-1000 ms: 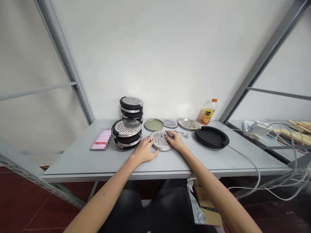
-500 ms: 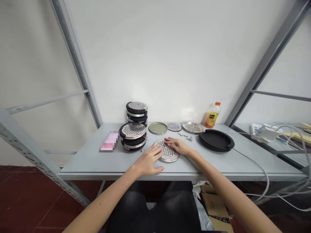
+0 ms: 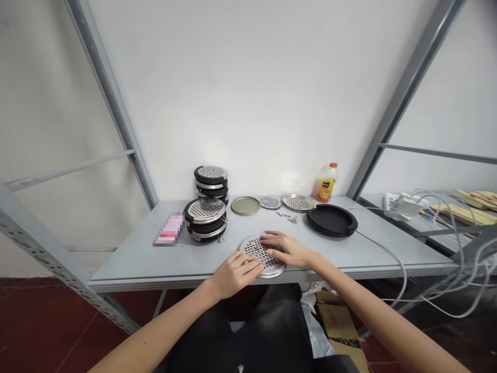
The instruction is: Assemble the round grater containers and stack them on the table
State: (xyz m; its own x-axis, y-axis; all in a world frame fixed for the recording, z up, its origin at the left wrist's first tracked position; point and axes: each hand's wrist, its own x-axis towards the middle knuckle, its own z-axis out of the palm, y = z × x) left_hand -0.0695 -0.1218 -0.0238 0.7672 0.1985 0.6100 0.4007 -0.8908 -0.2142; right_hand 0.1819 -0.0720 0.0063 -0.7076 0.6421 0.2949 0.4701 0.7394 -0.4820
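Note:
A round perforated metal disc [image 3: 252, 247] with a raised rim lies at the table's front, its near rim reaching over the edge. My left hand [image 3: 233, 274] is closed on the disc's front-left rim, the fingers bent and bunched together. Stretched fingers of my right hand [image 3: 289, 249] rest flat on the right part of the disc. Behind it on the table are a plain greenish round plate [image 3: 245, 205], a thin perforated disc [image 3: 271, 202], a rimmed perforated disc [image 3: 298, 202] and some small metal clips [image 3: 288, 217].
Stacks of black-ringed perforated discs stand at left, one nearer [image 3: 205, 220] and one farther [image 3: 212, 181]. A pixelated pink item [image 3: 170, 229] lies beside them. At right are a black round tray [image 3: 333, 220], an orange-capped juice bottle [image 3: 326, 184] and white cables [image 3: 388, 252]. Metal posts flank the table.
The disc has slid toward me, over the front edge. My left hand has gone from spread fingers to bent ones at its rim. The right hand stays on top. The view has shifted slightly.

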